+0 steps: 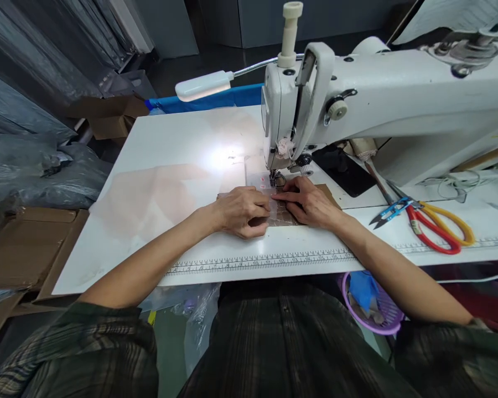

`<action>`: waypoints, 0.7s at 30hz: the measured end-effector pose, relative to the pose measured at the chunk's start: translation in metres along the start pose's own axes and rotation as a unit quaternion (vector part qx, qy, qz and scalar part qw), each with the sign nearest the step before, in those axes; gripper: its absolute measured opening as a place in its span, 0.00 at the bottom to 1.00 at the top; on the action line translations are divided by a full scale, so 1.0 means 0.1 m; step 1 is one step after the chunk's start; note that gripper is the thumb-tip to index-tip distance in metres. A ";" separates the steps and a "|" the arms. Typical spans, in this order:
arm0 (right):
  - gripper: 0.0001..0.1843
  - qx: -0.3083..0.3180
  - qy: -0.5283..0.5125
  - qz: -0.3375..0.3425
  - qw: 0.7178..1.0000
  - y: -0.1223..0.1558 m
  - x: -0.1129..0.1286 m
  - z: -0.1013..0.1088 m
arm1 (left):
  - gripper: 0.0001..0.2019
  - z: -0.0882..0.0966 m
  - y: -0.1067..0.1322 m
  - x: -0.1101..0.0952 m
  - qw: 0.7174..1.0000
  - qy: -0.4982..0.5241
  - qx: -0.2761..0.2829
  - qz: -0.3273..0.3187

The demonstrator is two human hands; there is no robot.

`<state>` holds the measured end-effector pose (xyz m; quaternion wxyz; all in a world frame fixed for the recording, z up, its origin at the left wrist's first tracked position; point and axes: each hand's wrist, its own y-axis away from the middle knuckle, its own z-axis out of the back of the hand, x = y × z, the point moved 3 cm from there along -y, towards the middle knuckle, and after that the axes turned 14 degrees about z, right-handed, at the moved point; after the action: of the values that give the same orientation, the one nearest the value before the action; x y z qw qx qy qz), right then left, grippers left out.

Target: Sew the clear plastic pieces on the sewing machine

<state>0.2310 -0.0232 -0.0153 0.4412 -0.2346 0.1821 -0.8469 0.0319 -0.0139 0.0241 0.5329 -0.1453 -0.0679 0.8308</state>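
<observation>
A small brown textured piece [283, 212] lies on the white sewing table [178, 160], just in front of the presser foot [277, 179] of a white industrial sewing machine [382, 99]. My left hand [243, 211] rests on the piece's left side with fingers curled and pressed down on it. My right hand [309, 200] lies on its right side, fingers together, with the fingertips pointing at the seam line near the needle. Both hands hold the piece flat against the table.
Red and yellow scissors [437, 226] and blue thread snips [388, 213] lie right of my right hand. A gooseneck lamp [203, 85] shines on the table. A printed ruler [257, 261] runs along the front edge. A purple basket [373, 307] hangs below. Cardboard boxes [20, 249] stand at the left.
</observation>
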 end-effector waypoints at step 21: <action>0.21 0.040 0.044 -0.011 0.998 -0.04 0.07 0.04 | 0.15 -0.08 0.04 0.13 0.998 -0.026 -0.015 0.064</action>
<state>0.2272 -0.0276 -0.0079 0.4322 -0.1807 0.1645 -0.8680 0.0262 -0.0040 0.0134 0.4748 -0.1360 -0.0847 0.8654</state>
